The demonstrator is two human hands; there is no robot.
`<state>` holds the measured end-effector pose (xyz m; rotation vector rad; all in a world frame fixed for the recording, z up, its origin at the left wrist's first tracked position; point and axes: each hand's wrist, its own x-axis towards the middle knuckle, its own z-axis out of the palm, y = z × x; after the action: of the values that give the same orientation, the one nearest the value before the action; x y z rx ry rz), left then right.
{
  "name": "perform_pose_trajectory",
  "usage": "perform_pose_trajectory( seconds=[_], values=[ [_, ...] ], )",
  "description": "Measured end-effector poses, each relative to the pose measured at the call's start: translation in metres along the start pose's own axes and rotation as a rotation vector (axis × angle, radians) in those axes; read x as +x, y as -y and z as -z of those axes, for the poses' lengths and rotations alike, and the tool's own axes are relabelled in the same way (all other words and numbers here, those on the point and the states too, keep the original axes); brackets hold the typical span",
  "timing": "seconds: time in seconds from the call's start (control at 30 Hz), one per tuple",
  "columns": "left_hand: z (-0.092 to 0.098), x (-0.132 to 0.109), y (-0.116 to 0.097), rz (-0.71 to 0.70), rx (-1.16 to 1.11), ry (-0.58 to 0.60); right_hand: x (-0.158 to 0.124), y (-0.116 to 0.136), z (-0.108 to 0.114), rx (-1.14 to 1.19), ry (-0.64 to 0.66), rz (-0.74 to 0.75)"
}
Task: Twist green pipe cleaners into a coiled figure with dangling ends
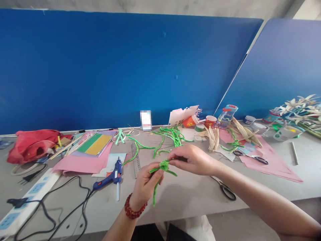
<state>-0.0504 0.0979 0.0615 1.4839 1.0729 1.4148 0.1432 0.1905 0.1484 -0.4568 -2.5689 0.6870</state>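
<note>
The left hand (146, 186) and right hand (193, 160) both pinch a knotted green pipe cleaner (164, 165), held over the tabletop (175, 204) near its front edge, beside black-handled scissors (226, 191). The red paper cup's (210, 120) print looks too small to read.

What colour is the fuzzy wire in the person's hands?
Bright green: the pipe cleaner shows best in the head view.

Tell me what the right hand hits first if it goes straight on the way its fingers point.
The right hand meets the green pipe-cleaner knot first; its fingertips are already on it. Next, probably, the left hand, though depth is hard to judge from this view.
</note>
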Motion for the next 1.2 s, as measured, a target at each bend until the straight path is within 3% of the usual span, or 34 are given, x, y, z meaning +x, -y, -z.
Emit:
perform_pose_trajectory(
  seconds=[0.3, 0.53, 0.8, 0.97, 1.2],
  values=[
    [-0.013, 0.002, 0.003, 0.099, -0.169, -0.202, -0.008, 0.009, -0.018, -0.168, -0.128, -0.039],
    [-0.016, 0.004, -0.003, 0.015, 0.071, -0.253, -0.013, 0.015, -0.024, -0.455, -0.121, -0.006],
    [-0.009, 0.006, -0.008, -0.001, 0.419, -0.146, -0.009, 0.027, -0.016, -0.806, -0.074, 0.163],
    [-0.003, 0.008, -0.011, -0.093, 0.686, -0.089, -0.005, 0.019, -0.011, -0.783, -0.023, 0.15],
    [0.0, 0.01, -0.011, -0.112, 1.005, 0.059, 0.01, 0.005, -0.009, -0.695, 0.073, 0.283]
  ],
)
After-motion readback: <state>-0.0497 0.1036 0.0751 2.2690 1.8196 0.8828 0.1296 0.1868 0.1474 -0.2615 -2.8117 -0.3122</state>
